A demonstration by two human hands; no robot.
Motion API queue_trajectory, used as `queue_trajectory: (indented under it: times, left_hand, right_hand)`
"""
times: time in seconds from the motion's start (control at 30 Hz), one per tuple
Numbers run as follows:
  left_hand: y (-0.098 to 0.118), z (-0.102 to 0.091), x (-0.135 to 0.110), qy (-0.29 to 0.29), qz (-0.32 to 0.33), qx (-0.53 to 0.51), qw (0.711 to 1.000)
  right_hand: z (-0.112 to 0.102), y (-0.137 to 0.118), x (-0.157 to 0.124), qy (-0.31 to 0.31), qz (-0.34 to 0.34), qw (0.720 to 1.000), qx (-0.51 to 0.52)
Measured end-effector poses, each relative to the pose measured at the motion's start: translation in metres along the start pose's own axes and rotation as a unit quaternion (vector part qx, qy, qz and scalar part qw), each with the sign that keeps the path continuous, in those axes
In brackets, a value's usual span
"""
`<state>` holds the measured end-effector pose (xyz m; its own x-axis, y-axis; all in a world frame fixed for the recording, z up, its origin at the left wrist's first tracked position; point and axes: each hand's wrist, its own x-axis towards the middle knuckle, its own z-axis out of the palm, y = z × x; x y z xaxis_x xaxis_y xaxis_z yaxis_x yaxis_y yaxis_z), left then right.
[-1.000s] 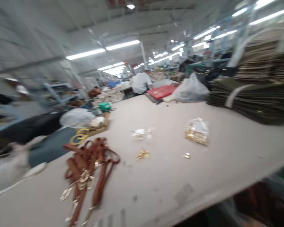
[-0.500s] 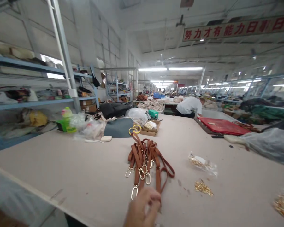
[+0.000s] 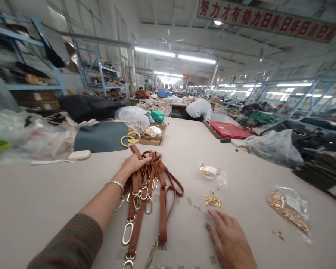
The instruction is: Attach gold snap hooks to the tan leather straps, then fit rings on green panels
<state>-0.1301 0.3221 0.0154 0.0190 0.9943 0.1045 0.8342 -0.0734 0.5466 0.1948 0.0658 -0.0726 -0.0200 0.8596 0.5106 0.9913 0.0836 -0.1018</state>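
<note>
My left hand (image 3: pixel 134 163), with a bangle on the wrist, closes around the upper part of a bunch of brown leather straps (image 3: pixel 162 209) lying on the table. Gold-coloured snap clasps (image 3: pixel 128 233) hang from the strap ends, fanned toward me. At the lower right, my right hand (image 3: pixel 232 239) is held low over the tabletop, fingers apart and nothing in it. Just beyond its fingertips lies a small heap of gold metal fittings (image 3: pixel 213 200). A clear bag of fittings (image 3: pixel 212 172) sits farther back.
Another bag of gold fittings (image 3: pixel 289 209) and a few loose pieces (image 3: pixel 277 234) lie at right. Behind the straps are yellow rings (image 3: pixel 128 141), an open carton (image 3: pixel 151 141) and a blue-grey sheet (image 3: pixel 100 136). A person (image 3: pixel 198 109) bends beyond the table near a red stack (image 3: pixel 229 129).
The view has swung right and moved closer. Earlier one blurred hand was at the straps' near ends; now my left hand grips their upper part and my right hand shows near the fittings.
</note>
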Motion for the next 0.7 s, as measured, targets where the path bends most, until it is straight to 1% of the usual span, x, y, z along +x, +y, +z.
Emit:
queue_trajectory:
  times: [0.1, 0.2, 0.33, 0.43, 0.53, 0.6, 0.67, 0.7]
  left_hand:
    - [0.005, 0.007, 0.006, -0.045, 0.037, 0.014, 0.998]
    - [0.007, 0.012, 0.001, -0.077, 0.071, 0.032, 0.994]
    - [0.008, 0.017, -0.019, -0.12, 0.12, 0.042, 0.985]
    - [0.011, 0.022, -0.035, -0.128, 0.135, 0.036, 0.982]
    - [0.017, 0.019, -0.049, -0.098, 0.122, 0.036, 0.987]
    - [0.022, 0.009, -0.063, -0.049, 0.101, 0.046, 0.993]
    - [0.028, -0.007, -0.089, 0.013, 0.078, 0.06, 0.995]
    - [0.031, -0.015, -0.106, 0.038, 0.07, 0.067, 0.995]
  right_hand:
    - [0.014, 0.007, 0.006, 0.013, -0.007, 0.999, -0.042]
    - [0.024, 0.007, 0.013, 0.009, -0.011, 0.998, -0.059]
    - [0.019, 0.0, 0.02, -0.016, -0.01, 0.999, -0.047]
    - [0.012, -0.004, 0.021, -0.022, -0.007, 0.999, -0.043]
    - [0.008, -0.001, 0.019, -0.02, -0.014, 0.999, -0.042]
    - [0.007, 0.004, 0.019, -0.011, -0.02, 0.999, -0.04]
    - [0.009, 0.01, 0.018, 0.004, -0.025, 0.999, -0.041]
    - [0.01, 0.013, 0.018, 0.011, -0.027, 0.999, -0.042]
